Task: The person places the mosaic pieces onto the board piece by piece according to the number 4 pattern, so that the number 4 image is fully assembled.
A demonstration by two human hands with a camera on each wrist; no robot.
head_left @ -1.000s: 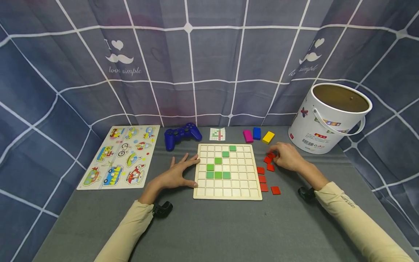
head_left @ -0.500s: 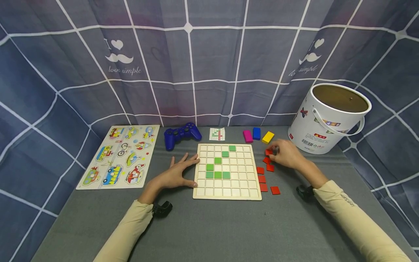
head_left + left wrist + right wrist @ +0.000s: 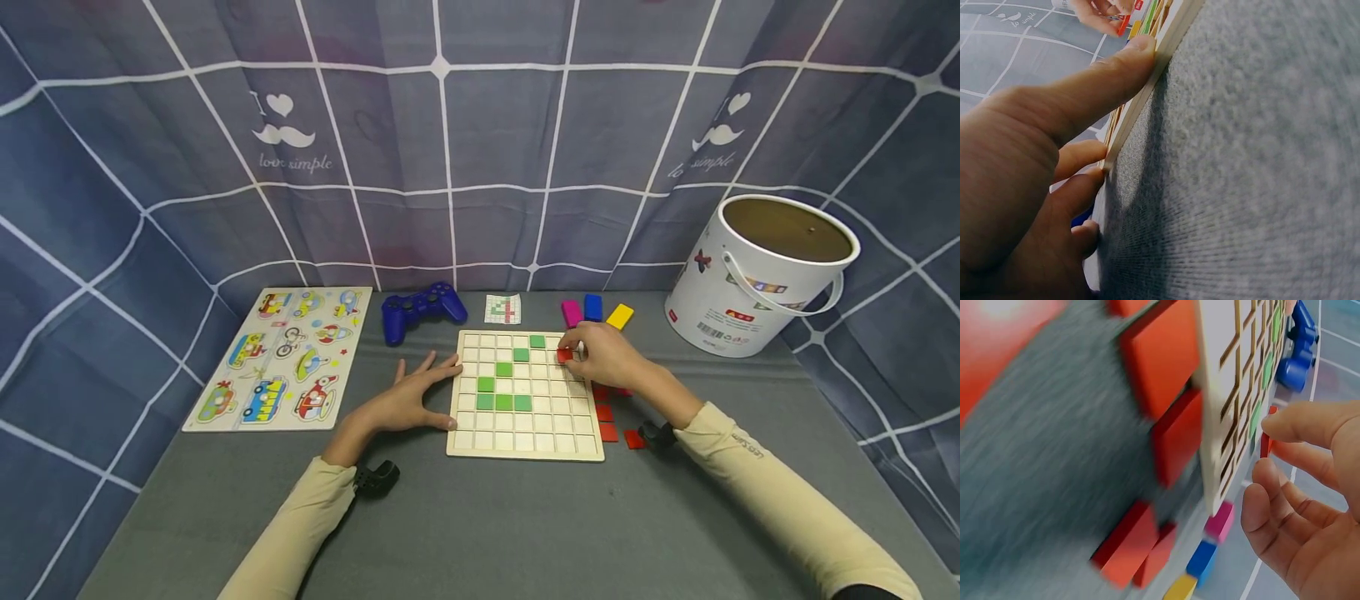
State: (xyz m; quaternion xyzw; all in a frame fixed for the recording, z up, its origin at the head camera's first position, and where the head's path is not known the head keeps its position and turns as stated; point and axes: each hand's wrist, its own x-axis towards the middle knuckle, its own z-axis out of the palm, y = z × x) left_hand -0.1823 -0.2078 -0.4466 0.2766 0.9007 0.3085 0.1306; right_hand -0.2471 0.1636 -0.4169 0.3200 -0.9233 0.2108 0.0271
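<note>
A square wooden grid board [image 3: 525, 456] lies on the grey table, several green square tiles [image 3: 504, 402] set in its cells. My left hand [image 3: 405, 404] steadies the board's left edge with spread, extended fingers; in the left wrist view the thumb [image 3: 1107, 78] touches the board's side [image 3: 1132, 115]. Over the upper right cells, my right hand [image 3: 611, 358] pinches a red square tile [image 3: 565, 356] between thumb and fingertips. The right wrist view shows this red tile [image 3: 1265, 447] raised off the grid. Several loose red tiles [image 3: 608, 432] lie along the board's right side, some behind the right forearm.
Behind the board are a small pattern card [image 3: 502, 309], a blue game controller [image 3: 423, 311], and pink [image 3: 572, 313], blue [image 3: 592, 307] and yellow [image 3: 619, 316] blocks. A picture puzzle board [image 3: 277, 358] lies left. A white bucket [image 3: 720, 308] stands back right.
My right hand has picked a red tile from the loose ones and carried it left over the board's upper right corner. The left hand keeps its place at the board's edge.
</note>
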